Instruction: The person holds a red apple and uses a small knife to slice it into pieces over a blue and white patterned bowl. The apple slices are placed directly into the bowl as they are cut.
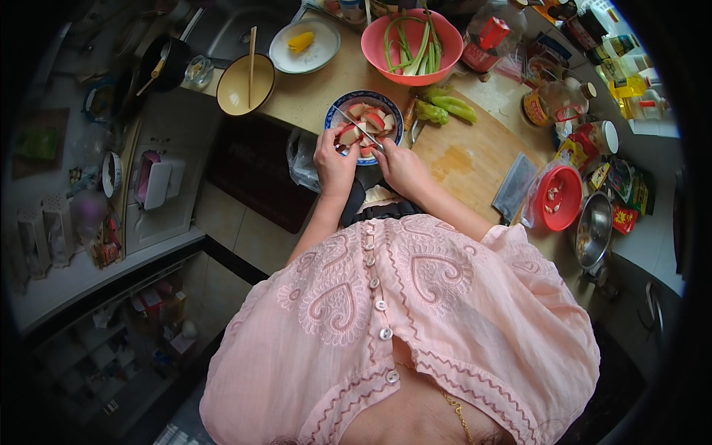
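A blue-and-white bowl (331,111) at the counter's near edge is filled with red-skinned chunks of apple (373,119). My left hand (335,165) reaches over its near left rim, fingers closed round a piece of apple (349,136). From the right, my right hand (401,167) grips a small knife (351,121). Its thin blade slants up and left across the bowl, close to the held piece; whether it cuts into it I cannot tell. The knife's handle is mostly hidden in my right fingers.
Right of the bowl lie a wooden cutting board (475,144), green peppers (445,110) and a cleaver (513,185). Behind stand a pink basin (378,55) of scallions and a plate (285,55). A yellow bowl (233,85) with chopsticks (252,59) overhangs the counter edge. A red bowl (569,196) sits right.
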`<state>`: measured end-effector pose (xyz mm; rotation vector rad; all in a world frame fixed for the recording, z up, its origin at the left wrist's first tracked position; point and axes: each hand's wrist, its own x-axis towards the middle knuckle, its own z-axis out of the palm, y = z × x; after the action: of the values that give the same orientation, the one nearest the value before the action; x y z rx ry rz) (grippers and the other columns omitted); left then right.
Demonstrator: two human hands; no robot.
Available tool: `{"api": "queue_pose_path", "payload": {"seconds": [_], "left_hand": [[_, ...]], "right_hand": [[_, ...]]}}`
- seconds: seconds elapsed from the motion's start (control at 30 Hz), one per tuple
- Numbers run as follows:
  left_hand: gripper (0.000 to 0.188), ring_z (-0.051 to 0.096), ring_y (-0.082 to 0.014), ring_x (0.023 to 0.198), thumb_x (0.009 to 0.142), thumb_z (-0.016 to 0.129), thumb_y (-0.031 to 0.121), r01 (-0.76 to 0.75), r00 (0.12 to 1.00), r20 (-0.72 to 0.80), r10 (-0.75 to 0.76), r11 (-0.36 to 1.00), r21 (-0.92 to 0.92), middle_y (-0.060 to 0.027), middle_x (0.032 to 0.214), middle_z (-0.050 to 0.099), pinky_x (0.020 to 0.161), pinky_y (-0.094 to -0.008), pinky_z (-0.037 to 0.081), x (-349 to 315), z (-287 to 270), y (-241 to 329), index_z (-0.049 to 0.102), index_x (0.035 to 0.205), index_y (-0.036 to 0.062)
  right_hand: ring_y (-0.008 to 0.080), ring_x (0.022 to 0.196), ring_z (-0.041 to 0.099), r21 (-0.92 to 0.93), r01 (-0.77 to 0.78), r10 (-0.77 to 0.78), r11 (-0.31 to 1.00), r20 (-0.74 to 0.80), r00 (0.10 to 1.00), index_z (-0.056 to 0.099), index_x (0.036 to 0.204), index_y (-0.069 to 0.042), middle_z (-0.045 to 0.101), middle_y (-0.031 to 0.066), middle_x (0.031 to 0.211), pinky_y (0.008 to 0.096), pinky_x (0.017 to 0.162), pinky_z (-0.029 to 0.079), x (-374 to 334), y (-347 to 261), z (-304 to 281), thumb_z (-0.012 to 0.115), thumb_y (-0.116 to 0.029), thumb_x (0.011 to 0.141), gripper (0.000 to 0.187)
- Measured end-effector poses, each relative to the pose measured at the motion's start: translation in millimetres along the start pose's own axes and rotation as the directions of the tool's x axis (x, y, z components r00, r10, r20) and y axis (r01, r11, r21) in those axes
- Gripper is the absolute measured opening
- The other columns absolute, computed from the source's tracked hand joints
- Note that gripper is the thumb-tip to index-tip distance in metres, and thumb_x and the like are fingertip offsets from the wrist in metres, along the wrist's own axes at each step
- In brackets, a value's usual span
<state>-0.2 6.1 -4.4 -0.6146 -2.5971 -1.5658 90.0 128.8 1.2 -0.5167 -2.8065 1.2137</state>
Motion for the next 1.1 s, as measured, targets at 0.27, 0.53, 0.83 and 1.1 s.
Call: {"api": "queue_pose_path", "payload": {"seconds": [0.27,0.53,0.83,1.1], "left_hand": [[0.028,0.062,-0.0328,0.084,0.07,0.073,0.003,-0.006,1.0,0.007,0.006,1.0,-0.003,-0.0152,0.092,0.06,0.071,-0.0372,0.052,1,4,-7,0.058,0.093,0.0013],[0.028,0.063,-0.0292,0.085,0.071,0.074,0.004,0.015,1.0,0.02,-0.014,1.0,-0.011,-0.015,0.095,0.061,0.07,-0.0349,0.053,1,7,-13,0.058,0.094,0.0012],[0.029,0.063,-0.0293,0.085,0.07,0.074,0.003,0.007,0.999,0.044,-0.007,1.0,-0.004,-0.014,0.095,0.061,0.068,-0.0343,0.054,1,10,-14,0.057,0.094,0.0008],[0.029,0.063,-0.0295,0.085,0.068,0.074,0.001,-0.053,0.998,0.042,0.051,0.997,0.053,-0.0149,0.095,0.061,0.069,-0.0353,0.055,3,10,-10,0.057,0.092,-0.0002]], "right_hand": [[0.0468,0.07,0.058,0.017,-0.005,0.004,1.0,0.022,1.0,0.046,0.091,0.001,0.059,0.0288,0.07,0.053,0.061,0.046,2,2,4,0.049,-0.026,0.094,0.027],[0.0466,0.071,0.058,-0.007,-0.041,0.041,0.999,0.035,0.999,0.046,0.09,0.001,0.059,0.028,0.071,0.0533,0.063,0.046,1,5,6,0.049,-0.028,0.094,0.03],[0.0461,0.074,0.059,-0.029,-0.093,0.095,0.995,0.053,0.994,0.047,0.092,0.001,0.061,0.0281,0.074,0.0523,0.065,0.047,2,0,3,0.049,-0.029,0.095,0.03],[0.0457,0.073,0.06,-0.04,-0.089,0.09,0.995,0.042,0.995,0.048,0.091,0.001,0.061,0.0279,0.074,0.0528,0.064,0.047,5,6,5,0.048,-0.03,0.095,0.031]]}}
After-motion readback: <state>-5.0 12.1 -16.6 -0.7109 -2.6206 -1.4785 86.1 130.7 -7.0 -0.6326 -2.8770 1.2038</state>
